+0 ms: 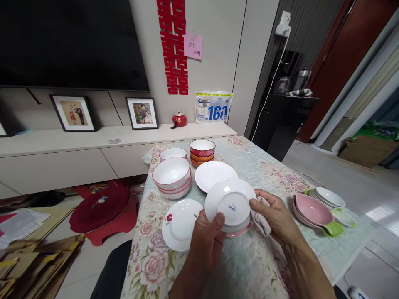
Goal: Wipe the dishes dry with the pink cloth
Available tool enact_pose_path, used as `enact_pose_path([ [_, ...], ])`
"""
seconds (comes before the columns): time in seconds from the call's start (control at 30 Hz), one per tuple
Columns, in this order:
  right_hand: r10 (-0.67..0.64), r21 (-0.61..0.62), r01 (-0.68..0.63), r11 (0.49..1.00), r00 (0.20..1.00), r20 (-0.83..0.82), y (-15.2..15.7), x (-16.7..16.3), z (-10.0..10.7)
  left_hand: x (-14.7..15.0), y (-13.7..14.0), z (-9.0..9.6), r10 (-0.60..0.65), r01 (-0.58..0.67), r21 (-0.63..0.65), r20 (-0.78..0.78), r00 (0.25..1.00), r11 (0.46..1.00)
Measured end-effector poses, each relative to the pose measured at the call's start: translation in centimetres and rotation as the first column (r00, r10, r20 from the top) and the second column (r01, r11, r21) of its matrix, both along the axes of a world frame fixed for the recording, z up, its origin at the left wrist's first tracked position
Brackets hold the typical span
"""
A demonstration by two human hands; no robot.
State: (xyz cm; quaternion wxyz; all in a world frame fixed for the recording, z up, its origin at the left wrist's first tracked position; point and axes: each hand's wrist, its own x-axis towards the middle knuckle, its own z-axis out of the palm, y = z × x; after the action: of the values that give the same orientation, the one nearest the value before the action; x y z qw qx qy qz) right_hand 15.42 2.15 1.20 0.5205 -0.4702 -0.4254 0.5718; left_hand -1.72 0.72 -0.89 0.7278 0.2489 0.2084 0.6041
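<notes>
A dark television [68, 45] is filling the upper left, and to its right a red paper strip [174, 45] is hanging on the pale wall, with a pink note [193, 46] sitting at its edge. Below, a long white cabinet [77, 153] is carrying framed pictures, a red pot [180, 120] and a bag [213, 109] marked 160. In front, the desk [252, 164] is wearing a flowered cloth cover, and here's the action: an upturned plate [232, 199] is sitting between both hands over the desk, showing its white underside and a small blue mark. The left hand [210, 232] is gripping the lower left rim, thumb lying across the underside. The right hand [271, 214] is pinching a pale rag [262, 220], bunching it against the plate's right edge. A pink rim is peeping out just below the plate; what it's belonging to, I cannot tell.

Around them, a flowered plate [179, 224] is lying close by the left hand, and a plain white plate [215, 172] is resting just behind the held one. Red-rimmed bowls [172, 174] are standing stacked at the left, while a red bowl [202, 148] is topping orange ones farther back. Over on the right, well apart, pink dishes [313, 209] are sitting beside stacked white dishes [330, 197], leafy green ends poking out.
</notes>
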Motion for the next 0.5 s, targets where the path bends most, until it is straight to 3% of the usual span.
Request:
enact_pose_path([
  [0.1,-0.203,0.087,0.189,0.978,0.956,0.209,0.6,0.2,-0.6,0.1,0.1,-0.5,0.036,-0.037,-0.057,-0.013,0.999,0.998],
  [0.2,-0.482,0.397,0.313,0.863,0.745,0.462,0.9,0.4,-0.9,0.3,0.1,-1.0,0.022,-0.027,-0.105,-0.051,0.998,0.994],
  [0.3,-0.635,0.659,0.180,0.731,0.535,0.558,0.8,0.3,-1.0,0.6,-0.2,-1.3,-0.032,0.024,-0.110,-0.075,0.997,0.994],
  [0.4,-0.688,0.744,0.004,0.668,0.383,0.616,0.6,-0.2,-1.0,0.8,-0.7,-1.2,-0.095,0.086,-0.099,-0.083,0.992,0.991],
  [0.5,-0.704,0.763,-0.136,0.631,0.313,0.638,0.2,-0.6,-0.7,1.0,-0.9,-1.1,-0.143,0.139,-0.059,-0.082,0.986,0.989],
])
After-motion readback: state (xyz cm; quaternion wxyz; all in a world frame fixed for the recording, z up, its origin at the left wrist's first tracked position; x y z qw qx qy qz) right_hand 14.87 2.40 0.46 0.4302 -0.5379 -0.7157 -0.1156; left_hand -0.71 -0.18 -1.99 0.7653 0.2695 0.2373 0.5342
